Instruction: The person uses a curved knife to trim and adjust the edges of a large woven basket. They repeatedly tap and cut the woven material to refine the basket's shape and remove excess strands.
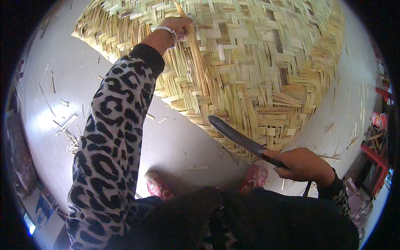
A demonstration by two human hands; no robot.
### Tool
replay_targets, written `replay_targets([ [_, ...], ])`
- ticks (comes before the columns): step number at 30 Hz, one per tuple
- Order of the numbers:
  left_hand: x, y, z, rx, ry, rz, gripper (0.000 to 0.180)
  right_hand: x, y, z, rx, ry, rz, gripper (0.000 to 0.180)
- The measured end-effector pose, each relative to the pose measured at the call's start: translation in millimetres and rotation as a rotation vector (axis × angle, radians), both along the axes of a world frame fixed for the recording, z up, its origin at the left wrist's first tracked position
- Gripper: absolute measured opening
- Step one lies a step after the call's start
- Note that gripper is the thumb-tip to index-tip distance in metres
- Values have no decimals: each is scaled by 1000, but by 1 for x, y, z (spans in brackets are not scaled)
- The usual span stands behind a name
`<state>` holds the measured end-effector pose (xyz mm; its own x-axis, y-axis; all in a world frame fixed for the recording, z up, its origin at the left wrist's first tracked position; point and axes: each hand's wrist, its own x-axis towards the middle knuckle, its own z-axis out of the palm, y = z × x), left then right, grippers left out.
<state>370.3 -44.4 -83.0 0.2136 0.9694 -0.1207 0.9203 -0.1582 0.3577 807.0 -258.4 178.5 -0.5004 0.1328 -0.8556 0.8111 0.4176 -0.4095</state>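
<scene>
A large mat (258,62) woven from flat yellow-green reed strips lies before me, one corner pointing toward my feet. At its far left part, my left hand (177,27) is closed around a long tan reed strip (198,62). The strip's tip sticks out beyond my fingers, and its length runs back toward me over the weave. My right hand (306,164) grips the handle end of a dark, slightly curved, blade-like tool (237,135). The tool's rounded tip is over the near left edge of the mat. Whether it touches the weave, I cannot tell.
Loose straw bits (71,129) are scattered on the pale floor (46,100) at left, with more at right. My red shoes (158,185) stand just short of the mat's near corner. Red-framed objects (377,166) and clutter line the right rim.
</scene>
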Motion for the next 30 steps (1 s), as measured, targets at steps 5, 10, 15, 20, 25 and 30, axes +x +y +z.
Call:
replay_targets([
  [5,9,24,-1,-447,-1118,806,24,-9,24,-17,231,158,-73,60],
  [10,3,27,2,-368,-1027,589,24,-43,75,-56,496,220,69,62],
  [15,6,-1,26,-261,-849,478,23,-67,113,-93,558,260,72,62],
  [20,14,-17,38,-340,-1091,625,24,-69,124,-105,491,222,13,52],
  [25,0,-23,34,322,-319,-87,22,-71,127,-105,480,235,-5,52],
  [30,32,-47,50,-84,-1074,497,20,-68,126,-113,477,279,-6,52],
])
